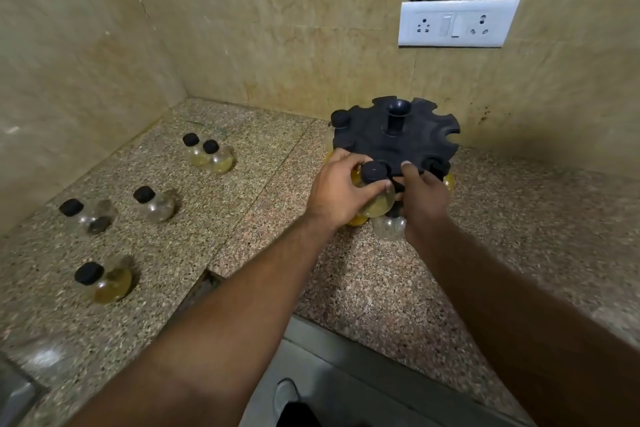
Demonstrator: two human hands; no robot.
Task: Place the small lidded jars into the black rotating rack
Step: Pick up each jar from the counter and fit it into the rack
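Slotting step: our left hand (341, 189) grips a jar (378, 203) at the rack (394, 140) notch, right hand (425, 196) pinching the rim; next, probably, push inward.

rack (394, 140): black | jar lids (144, 193): black | jar near counter's front-left edge (112, 284): clear, amber-yellow contents | counter (346, 288): speckled grey-brown granite | wall (277, 28): mottled beige | socket plate (457, 23): white

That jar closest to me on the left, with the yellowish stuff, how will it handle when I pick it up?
The jar looks round-bellied, so it may roll if knocked over. Its smooth clear wall could be slippery, maybe breakable; the black lid seems the surer grip. It looks only partly filled, so probably light.
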